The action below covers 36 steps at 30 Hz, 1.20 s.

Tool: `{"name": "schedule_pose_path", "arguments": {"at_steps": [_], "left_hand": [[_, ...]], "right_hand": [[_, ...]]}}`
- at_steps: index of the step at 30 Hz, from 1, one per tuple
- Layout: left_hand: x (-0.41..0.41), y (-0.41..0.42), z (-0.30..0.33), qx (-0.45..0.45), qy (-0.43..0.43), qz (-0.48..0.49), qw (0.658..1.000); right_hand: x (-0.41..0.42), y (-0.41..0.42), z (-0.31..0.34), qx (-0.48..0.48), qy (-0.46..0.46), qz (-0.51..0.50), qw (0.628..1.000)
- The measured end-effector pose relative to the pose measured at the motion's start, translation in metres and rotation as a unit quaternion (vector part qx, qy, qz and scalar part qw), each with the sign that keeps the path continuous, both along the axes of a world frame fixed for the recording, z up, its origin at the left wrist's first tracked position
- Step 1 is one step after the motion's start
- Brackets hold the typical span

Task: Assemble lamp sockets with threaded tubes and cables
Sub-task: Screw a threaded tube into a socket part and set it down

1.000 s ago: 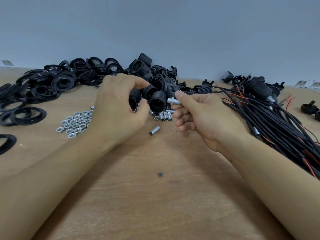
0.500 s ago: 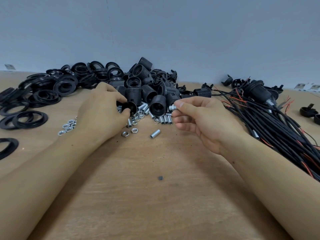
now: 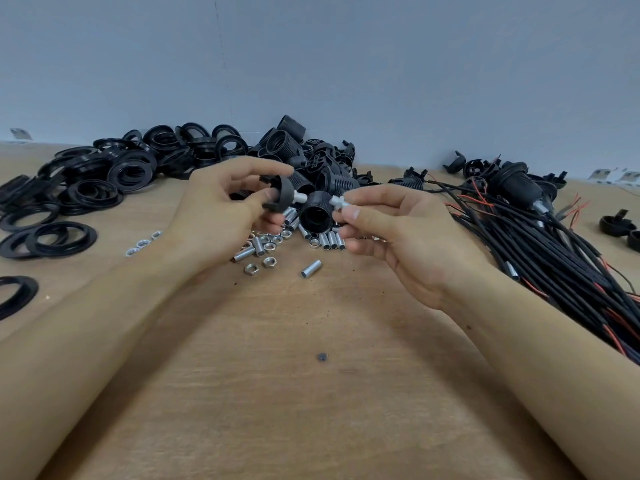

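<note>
My left hand (image 3: 221, 216) holds a black socket cap (image 3: 285, 194) above the table, and a short silver tube sticks out of the cap toward the right. My right hand (image 3: 391, 233) pinches a silver threaded tube with a nut (image 3: 337, 201) between thumb and forefinger, a short gap right of the cap. Below both hands lie loose threaded tubes (image 3: 330, 240) and hex nuts (image 3: 268, 262). A pile of black socket bodies (image 3: 311, 168) sits behind the hands. A bundle of black and red cables (image 3: 540, 244) runs along the right.
Black threaded rings (image 3: 114, 174) are heaped at the back left, with more flat on the table at the left edge. Several black caps (image 3: 616, 225) lie at the far right. One lone tube (image 3: 310, 269) lies in front of the nuts. A blue wall stands close behind the wooden table (image 3: 277, 393).
My left hand has lifted off the table with a black cap and turned it toward the right hand. My right hand has stayed in about the same place with its tube.
</note>
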<state>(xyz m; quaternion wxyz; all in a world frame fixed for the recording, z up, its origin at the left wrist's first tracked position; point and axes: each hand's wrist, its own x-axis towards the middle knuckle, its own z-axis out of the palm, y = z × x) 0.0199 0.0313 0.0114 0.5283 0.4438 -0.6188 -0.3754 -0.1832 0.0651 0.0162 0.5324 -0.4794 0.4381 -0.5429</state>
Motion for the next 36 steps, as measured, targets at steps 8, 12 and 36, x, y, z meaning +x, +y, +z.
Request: {"name": "schedule_pose_path", "arguments": {"at_steps": [8, 12, 36], "left_hand": [[-0.011, 0.011, 0.002, 0.155, 0.150, -0.222, 0.951], [-0.015, 0.013, -0.002, 0.093, 0.075, -0.156, 0.981], [-0.015, 0.015, -0.007, -0.043, -0.078, -0.090, 0.992]], "right_hand": [[0.004, 0.004, 0.002, -0.061, 0.008, 0.014, 0.998], [0.005, 0.002, -0.002, -0.070, 0.054, 0.016, 0.996], [0.002, 0.001, 0.000, -0.010, -0.004, -0.020, 1.000]]}}
